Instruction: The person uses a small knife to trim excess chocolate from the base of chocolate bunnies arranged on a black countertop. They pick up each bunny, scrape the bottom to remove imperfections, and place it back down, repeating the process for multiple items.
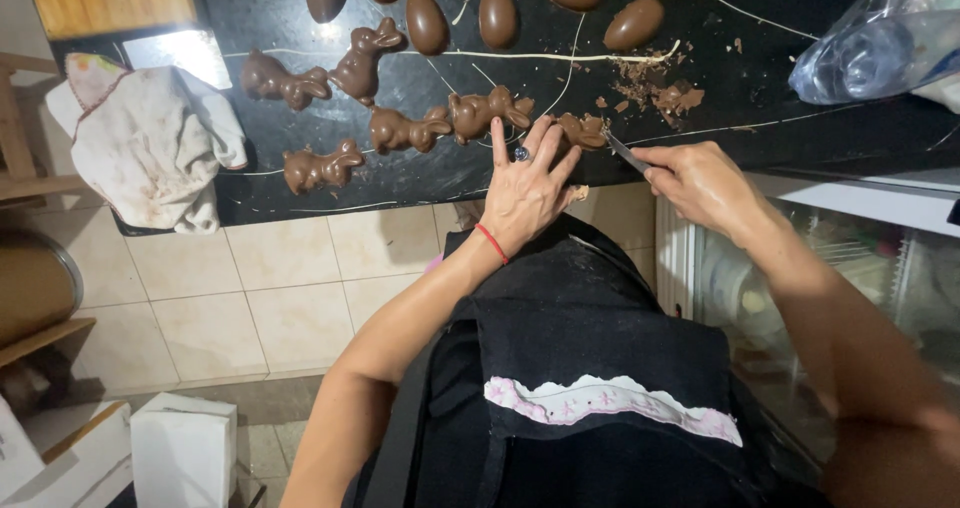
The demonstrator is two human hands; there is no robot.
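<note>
This looks like a home kitchen used for making sweets: a black countertop [300, 183] runs across the view from ten to two o'clock, covered with moulded chocolate rabbits [320, 168] and chocolate egg halves [427, 23]. A stained white cloth [150, 143] hangs over the counter edge at ten o'clock. Pale square floor tiles [250, 298] lie below at eight o'clock, and a glass-fronted cooler [850, 258] with wire shelves stands at four o'clock.

Glossy brown chocolate rabbits [400, 128] on polished black stone counter [260, 13]
</note>
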